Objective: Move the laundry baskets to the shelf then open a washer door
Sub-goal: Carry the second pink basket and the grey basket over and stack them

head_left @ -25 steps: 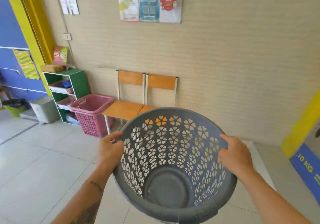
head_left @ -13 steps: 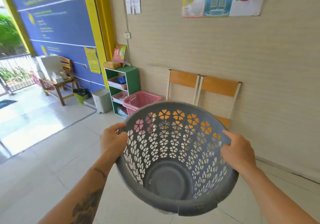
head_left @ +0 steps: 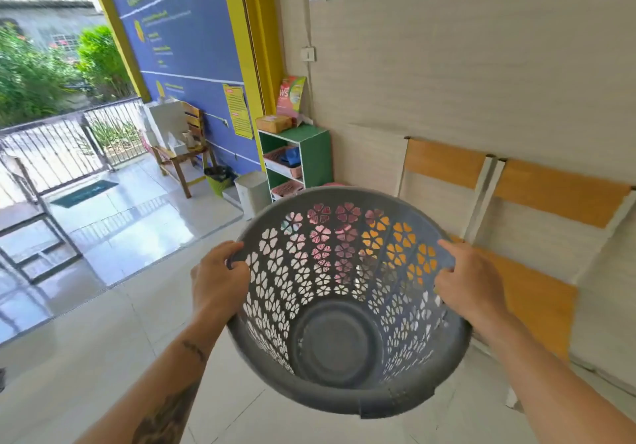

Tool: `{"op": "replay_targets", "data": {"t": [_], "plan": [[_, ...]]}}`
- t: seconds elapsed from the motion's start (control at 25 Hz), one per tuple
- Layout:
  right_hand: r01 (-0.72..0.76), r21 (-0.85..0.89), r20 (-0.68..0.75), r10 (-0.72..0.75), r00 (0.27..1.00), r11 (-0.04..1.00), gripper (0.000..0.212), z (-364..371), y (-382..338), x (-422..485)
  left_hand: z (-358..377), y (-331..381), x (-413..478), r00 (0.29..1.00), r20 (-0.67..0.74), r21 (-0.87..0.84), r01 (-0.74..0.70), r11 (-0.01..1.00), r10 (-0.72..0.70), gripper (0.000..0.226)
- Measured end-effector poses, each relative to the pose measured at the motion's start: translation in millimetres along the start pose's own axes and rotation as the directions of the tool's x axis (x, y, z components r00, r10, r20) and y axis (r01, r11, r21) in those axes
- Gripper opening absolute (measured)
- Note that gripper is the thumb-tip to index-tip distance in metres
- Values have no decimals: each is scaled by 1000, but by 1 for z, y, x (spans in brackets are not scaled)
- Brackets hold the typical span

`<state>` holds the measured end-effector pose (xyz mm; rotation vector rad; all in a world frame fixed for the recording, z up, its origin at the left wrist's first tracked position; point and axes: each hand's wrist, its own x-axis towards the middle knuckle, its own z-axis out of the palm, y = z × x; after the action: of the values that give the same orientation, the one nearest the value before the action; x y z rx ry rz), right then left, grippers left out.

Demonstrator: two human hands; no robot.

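I hold a round grey laundry basket [head_left: 339, 338] with flower-shaped holes in front of me, its mouth tilted toward me and nothing inside. My left hand [head_left: 220, 280] grips its left rim and my right hand [head_left: 464, 283] grips its right rim. Beyond it against the wall stands a small green shelf [head_left: 315, 156] with pink trays in it. A pink basket shows only through the grey basket's holes, below the shelf. No washer is in view.
Two wooden chairs [head_left: 516, 202] stand along the wall at the right, close to the basket. A white bin [head_left: 253, 194] and a green bin [head_left: 216, 182] sit left of the shelf. A wooden bench [head_left: 182, 158] and a metal gate [head_left: 51, 154] lie farther left. Tiled floor stretches to the left.
The view has swung left and moved closer to the shelf. The chairs now lie to the right, and the pink basket has gone behind the grey one. Both hands keep their grip.
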<state>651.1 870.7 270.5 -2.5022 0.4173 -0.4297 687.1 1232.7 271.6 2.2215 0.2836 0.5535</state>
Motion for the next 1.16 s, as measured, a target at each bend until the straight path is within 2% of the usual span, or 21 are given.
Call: {"op": "replay_targets", "data": {"t": [0.12,0.28,0.6,0.92,1.16], "plan": [[51,14,36,-51,998,999,61,34,-25,67,22,-8,51,997,-70,7,40,999,-40,46],[98,20,25,-99,995,995,58,90,-61,147,60,-33,136,994,-74,-24,82,996,-83,48],[-7,7,-47,7,999,1000,57,169,-113,297,149,-45,327,999,20,-57,37,998,-36,47],[-76,38,-120,80,990,996,53,230,-97,460,269,-4,483,994,53,-23,-95,995,96,46],[-119,65,-56,123,991,991,56,270,-74,586,368,28,579,991,15,-50,-132,990,133,45]]}}
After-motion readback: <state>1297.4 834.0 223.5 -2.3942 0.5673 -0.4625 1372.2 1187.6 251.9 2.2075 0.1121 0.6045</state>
